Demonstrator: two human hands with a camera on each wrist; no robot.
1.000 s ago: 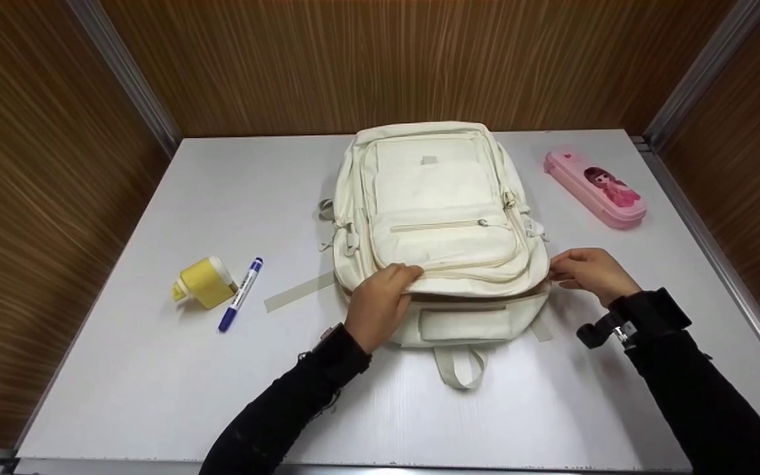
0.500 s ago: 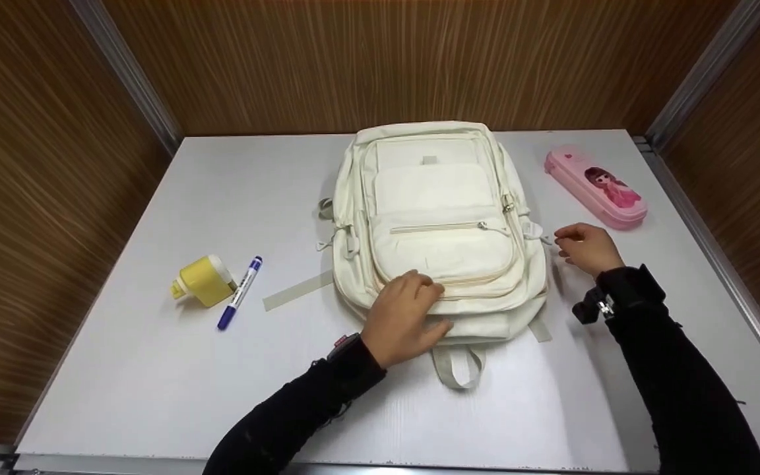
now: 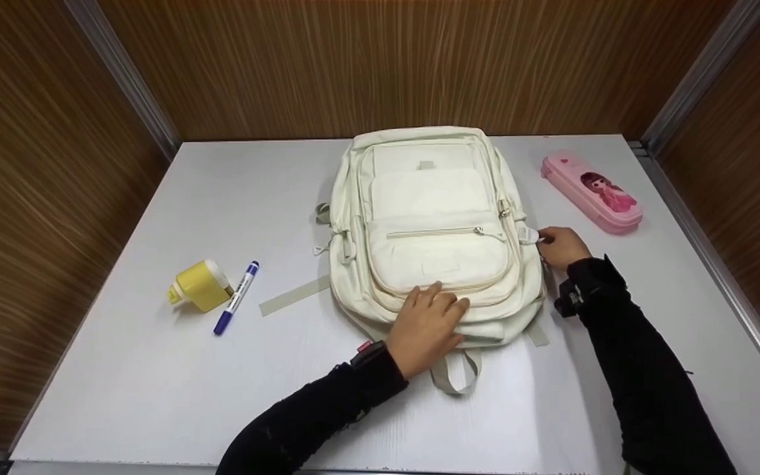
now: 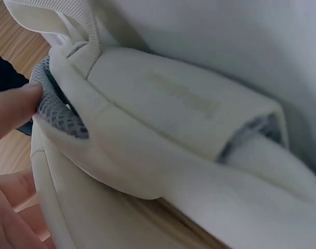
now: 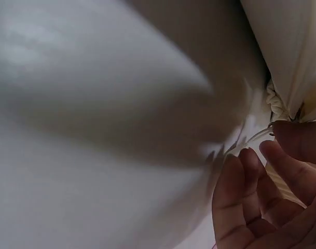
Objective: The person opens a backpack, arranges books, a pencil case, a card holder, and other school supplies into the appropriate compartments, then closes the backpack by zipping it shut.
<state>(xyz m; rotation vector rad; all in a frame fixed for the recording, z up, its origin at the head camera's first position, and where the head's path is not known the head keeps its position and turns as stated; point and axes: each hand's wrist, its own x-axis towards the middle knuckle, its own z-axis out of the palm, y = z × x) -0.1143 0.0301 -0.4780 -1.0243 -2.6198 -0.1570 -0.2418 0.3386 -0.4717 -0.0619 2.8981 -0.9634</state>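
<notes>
A cream backpack (image 3: 443, 191) lies front side up, its top handle (image 3: 457, 382) toward me. My left hand (image 3: 425, 330) is on its near end, fingers spread over the front panel. In the left wrist view the thumb (image 4: 17, 109) presses the grey mesh edging (image 4: 62, 114) while the fingers lie against the opposite side, with part of a zip opening (image 4: 191, 223) showing. At the bag's right side my right hand (image 3: 561, 247) pinches a zipper pull (image 5: 261, 133), a thin pale cord on a small metal ring. Its fingertips partly hide the pull.
Right of the bag lies a pink pencil case (image 3: 594, 191) with a doll picture. To the left are a yellow bottle (image 3: 202, 285) with a white base and a blue-capped marker (image 3: 237, 297). Loose straps (image 3: 294, 295) stick out from the bag. Wood-grain panels (image 3: 380, 66) enclose the white table.
My left hand has slid right along the bag's near end, and the raised front flap has come down over the gap. The right hand has moved up the side onto the zipper pull.
</notes>
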